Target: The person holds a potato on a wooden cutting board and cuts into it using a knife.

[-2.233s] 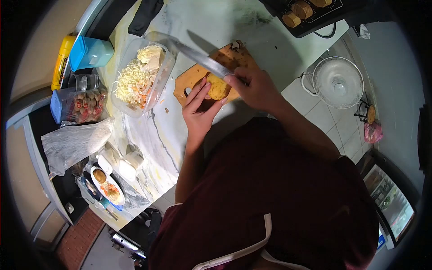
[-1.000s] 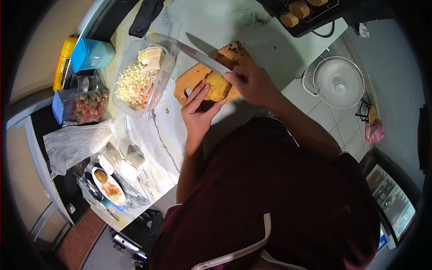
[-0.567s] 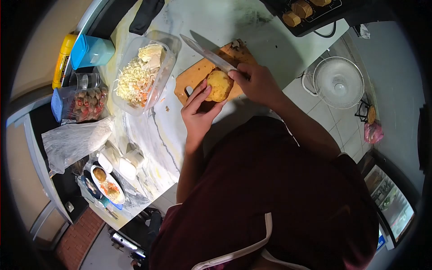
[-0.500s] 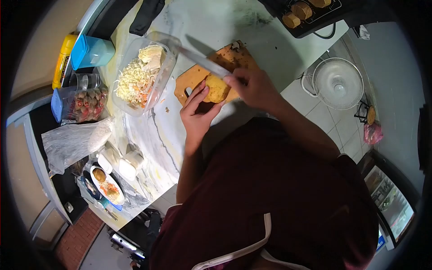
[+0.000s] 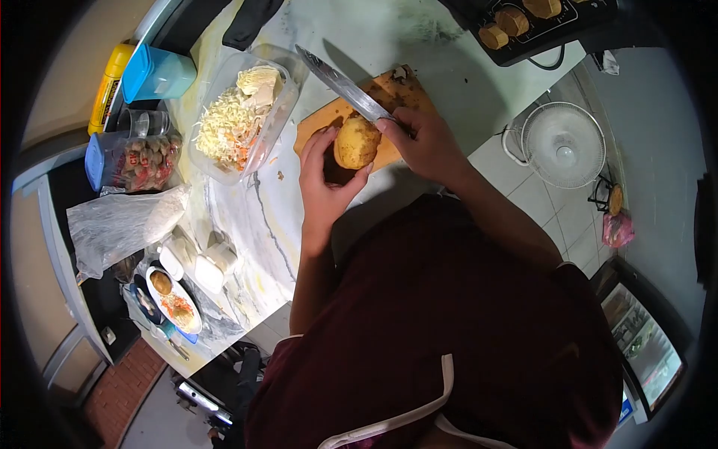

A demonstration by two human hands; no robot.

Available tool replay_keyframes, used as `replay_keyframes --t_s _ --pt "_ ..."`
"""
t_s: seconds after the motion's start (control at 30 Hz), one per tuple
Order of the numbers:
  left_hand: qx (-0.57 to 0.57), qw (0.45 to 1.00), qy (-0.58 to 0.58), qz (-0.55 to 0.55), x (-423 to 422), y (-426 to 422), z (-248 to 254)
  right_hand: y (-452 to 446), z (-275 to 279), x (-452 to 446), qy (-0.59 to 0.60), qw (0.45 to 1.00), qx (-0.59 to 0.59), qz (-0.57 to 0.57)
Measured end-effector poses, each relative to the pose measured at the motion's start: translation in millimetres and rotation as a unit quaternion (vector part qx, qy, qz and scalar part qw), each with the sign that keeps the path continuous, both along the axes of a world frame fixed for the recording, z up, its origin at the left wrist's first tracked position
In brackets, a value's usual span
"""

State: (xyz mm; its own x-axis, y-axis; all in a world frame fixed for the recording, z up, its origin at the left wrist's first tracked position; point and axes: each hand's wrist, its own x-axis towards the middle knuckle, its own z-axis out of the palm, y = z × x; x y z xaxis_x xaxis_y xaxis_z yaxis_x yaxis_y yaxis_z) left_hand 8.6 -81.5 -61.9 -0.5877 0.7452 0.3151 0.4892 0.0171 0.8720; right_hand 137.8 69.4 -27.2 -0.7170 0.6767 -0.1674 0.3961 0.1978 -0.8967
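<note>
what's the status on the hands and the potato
left hand gripping potato, partly peeled; right hand holding knife, blade beside potato; nothing seen blocking the blade

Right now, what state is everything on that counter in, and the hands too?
Left hand: gripping the potato
Right hand: gripping the knife
Potato: partly peeled
Knife: blade bare, beside the potato
Board: littered with scraps
Clear tub: open, holding shredded food
Blue-lidded box: closed
Oval plate: holding food
</note>
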Motion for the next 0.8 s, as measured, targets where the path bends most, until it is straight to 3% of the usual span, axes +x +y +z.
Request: replay_keyframes --t_s 0.03,0.37,0.53,0.8 --pt "-0.041 0.997 0.068 0.004 -0.5 -0.6 1.6 0.5 1.9 -0.9 -0.005 1.0 -0.003 0.002" --pt "-0.056 0.996 0.075 -0.005 1.1 -1.8 -1.6 -0.1 7.8 0.1 -0.004 1.0 0.015 0.013" --pt "-0.055 0.987 0.152 -0.027 -1.2 -2.4 -5.9 1.5 6.0 2.7 -0.004 1.0 -0.011 0.002" --pt "-0.06 0.995 0.076 -0.003 3.4 -2.0 -1.0 5.8 -0.5 3.6 -0.009 0.999 -0.03 -0.009"
